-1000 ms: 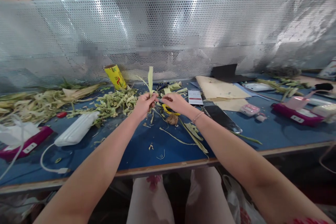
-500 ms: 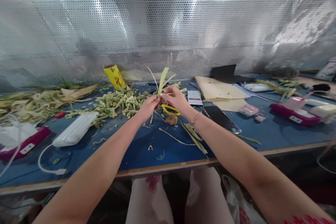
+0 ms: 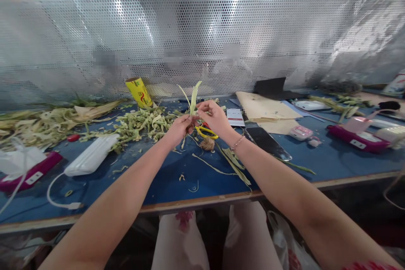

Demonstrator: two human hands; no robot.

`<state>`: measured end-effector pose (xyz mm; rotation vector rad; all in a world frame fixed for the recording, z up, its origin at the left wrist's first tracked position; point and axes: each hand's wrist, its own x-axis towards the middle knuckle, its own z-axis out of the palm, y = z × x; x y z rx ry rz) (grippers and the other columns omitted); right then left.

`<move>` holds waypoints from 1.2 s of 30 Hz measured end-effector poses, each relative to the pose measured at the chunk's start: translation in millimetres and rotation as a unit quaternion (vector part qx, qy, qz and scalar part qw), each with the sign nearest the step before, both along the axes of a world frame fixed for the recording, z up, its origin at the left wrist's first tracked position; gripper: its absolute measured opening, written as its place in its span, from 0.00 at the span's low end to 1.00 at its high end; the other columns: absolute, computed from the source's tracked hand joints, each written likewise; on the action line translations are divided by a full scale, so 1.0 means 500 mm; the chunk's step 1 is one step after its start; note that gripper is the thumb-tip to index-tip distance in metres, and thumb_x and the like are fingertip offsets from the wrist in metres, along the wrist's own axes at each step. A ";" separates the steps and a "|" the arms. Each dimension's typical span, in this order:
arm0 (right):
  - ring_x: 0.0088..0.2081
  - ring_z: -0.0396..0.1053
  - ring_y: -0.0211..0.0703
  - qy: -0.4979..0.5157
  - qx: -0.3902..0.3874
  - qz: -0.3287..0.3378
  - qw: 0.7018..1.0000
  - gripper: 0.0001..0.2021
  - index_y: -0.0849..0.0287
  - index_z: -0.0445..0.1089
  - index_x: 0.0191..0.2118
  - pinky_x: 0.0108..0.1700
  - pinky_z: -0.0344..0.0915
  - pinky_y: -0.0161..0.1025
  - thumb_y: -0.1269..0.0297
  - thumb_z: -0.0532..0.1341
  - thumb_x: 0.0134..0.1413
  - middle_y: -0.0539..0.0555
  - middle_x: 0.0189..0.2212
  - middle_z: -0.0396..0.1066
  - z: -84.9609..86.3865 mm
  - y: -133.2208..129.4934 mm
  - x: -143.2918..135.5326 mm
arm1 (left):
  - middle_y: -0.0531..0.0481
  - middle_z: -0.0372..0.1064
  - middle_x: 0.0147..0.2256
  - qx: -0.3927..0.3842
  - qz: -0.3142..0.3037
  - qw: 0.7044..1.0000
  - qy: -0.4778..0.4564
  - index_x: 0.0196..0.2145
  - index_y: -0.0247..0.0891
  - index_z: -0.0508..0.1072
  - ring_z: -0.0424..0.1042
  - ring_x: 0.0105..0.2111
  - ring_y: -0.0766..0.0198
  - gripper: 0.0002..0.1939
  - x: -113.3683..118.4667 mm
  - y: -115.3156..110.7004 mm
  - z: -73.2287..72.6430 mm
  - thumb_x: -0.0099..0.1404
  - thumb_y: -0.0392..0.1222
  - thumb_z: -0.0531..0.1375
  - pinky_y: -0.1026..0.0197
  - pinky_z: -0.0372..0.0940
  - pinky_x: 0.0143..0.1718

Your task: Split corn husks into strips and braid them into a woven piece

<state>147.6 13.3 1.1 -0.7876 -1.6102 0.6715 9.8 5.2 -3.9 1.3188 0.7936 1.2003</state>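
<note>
My left hand (image 3: 182,130) is closed, pinching the base of a few pale green corn husk strips (image 3: 194,96) that stand upright from the fingers. My right hand (image 3: 213,117) has its thumb and fingertips pinched together at the same strips, just above and right of my left hand. The spot where the fingers meet is partly hidden. Right below the hands lie a yellow looped handle (image 3: 206,133) with red by it and a small brown ball of twine (image 3: 207,144). A heap of twisted husk pieces (image 3: 145,123) lies to the left of my hands.
A yellow can (image 3: 139,93) leans against the perforated metal screen (image 3: 202,46). Left are a white power bank (image 3: 91,156) with a cable and loose husks (image 3: 53,126). Right lie a dark phone (image 3: 268,141), brown paper (image 3: 265,107) and a pink case (image 3: 300,132). Husk scraps (image 3: 234,162) lie near the table edge.
My right hand has shifted slightly right and up along the strips. The strip tips stand closer together; one that leaned right no longer shows. My left hand stays nearly in place.
</note>
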 end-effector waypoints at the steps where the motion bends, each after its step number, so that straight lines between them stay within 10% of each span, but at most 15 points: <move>1: 0.35 0.66 0.36 0.015 -0.009 0.002 1.000 0.07 0.59 0.58 0.33 0.38 0.65 0.37 0.66 0.55 0.46 0.56 0.41 0.67 0.001 0.000 -0.001 | 0.50 0.64 0.20 -0.001 -0.003 1.000 0.002 0.24 0.32 0.71 0.53 0.15 0.74 0.06 0.000 0.000 0.001 0.55 0.36 0.57 0.68 0.49 0.16; 11: 0.24 0.59 0.32 0.026 0.007 0.021 0.999 0.08 0.58 0.58 0.24 0.28 0.60 0.34 0.62 0.58 0.44 0.45 0.21 0.59 -0.003 0.010 -0.001 | 0.50 0.64 0.20 -0.005 -0.040 0.998 0.046 0.24 0.32 0.70 0.55 0.16 0.74 0.08 -0.003 -0.003 -0.004 0.55 0.40 0.58 0.69 0.49 0.17; 24: 0.27 0.63 0.34 0.067 -0.002 0.106 0.992 0.09 0.58 0.62 0.29 0.33 0.64 0.35 0.59 0.60 0.44 0.48 0.25 0.65 -0.017 0.022 -0.005 | 0.52 0.59 0.15 -0.055 -0.034 0.998 -0.025 0.21 0.31 0.67 0.53 0.13 0.75 0.14 0.001 -0.017 0.011 0.61 0.39 0.51 0.70 0.51 0.16; 36: 0.36 0.62 0.39 -0.175 0.274 0.011 0.946 0.05 0.58 0.68 0.26 0.41 0.63 0.42 0.74 0.57 0.46 0.53 0.32 0.60 -0.019 0.002 0.001 | 0.54 0.60 0.15 -0.134 0.019 0.982 -0.134 0.20 0.33 0.65 0.57 0.13 0.73 0.11 -0.003 -0.010 0.018 0.58 0.35 0.51 0.68 0.54 0.15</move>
